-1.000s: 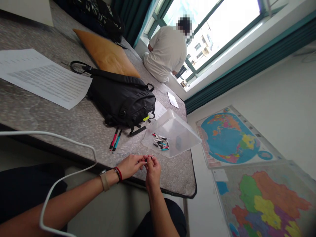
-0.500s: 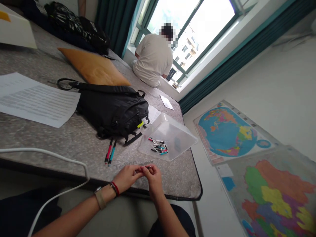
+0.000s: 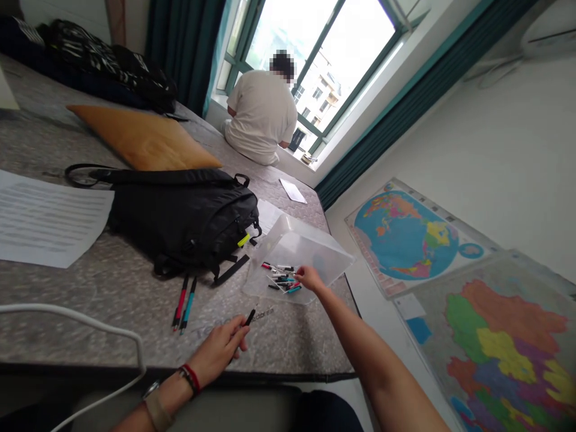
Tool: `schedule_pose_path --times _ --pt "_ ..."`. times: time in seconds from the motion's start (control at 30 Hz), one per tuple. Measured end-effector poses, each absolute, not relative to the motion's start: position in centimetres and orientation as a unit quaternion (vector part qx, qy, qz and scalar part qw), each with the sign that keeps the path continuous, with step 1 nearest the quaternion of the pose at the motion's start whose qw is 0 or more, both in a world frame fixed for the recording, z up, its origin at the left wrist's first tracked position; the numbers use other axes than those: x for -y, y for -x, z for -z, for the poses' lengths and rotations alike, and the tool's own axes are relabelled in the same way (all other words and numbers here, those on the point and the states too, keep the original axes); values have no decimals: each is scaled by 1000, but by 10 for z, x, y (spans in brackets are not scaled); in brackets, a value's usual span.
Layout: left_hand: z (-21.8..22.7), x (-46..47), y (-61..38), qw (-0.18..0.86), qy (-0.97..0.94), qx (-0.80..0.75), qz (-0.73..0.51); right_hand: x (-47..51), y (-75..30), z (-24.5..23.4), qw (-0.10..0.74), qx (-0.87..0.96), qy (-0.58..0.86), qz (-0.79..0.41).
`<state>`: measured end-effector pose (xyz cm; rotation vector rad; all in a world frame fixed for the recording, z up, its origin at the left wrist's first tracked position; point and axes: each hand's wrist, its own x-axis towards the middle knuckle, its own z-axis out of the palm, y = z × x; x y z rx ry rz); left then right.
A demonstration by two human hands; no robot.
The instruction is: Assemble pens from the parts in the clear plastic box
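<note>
Several slim pens lying loose in a clear plastic box, the right hand over their near edge with fingers bunched, any grip impossible to tell. One black pen pinched in the curled left hand, near the box. Two more pens, red and teal, left of the box on a speckled grey surface, just beside a black backpack.
</note>
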<state>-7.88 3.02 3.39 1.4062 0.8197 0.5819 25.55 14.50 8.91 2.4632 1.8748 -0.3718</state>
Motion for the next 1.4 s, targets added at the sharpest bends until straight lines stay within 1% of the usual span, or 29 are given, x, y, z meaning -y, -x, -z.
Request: schedule_pose_path --times 0.17,0.3,0.43,0.57,0.83,1.0,1.2,1.4 --pt "-37 -38 79 687 -572 -387 -225 -170 -249 -74 103 -608 -775 140" --pt "-41 -47 77 729 -514 -396 -216 -183 -240 -69 144 -626 -754 141" --pt "-44 -52 77 744 -486 -378 -257 -195 -235 -69 183 -645 -727 148" --pt "-45 -54 80 729 -491 -379 -291 -203 -230 -72 216 -658 -704 157" --pt "-39 -55 77 708 -532 -369 -283 -189 -213 -83 240 -675 -672 190" --pt "-42 -53 78 706 -534 -379 -270 -175 -216 -83 236 -676 -668 204" --pt "-52 -52 83 685 -560 -373 -279 -167 -228 -85 188 -659 -717 125" --pt "-56 -52 85 667 -587 -364 -281 -171 -222 -90 188 -662 -719 103"
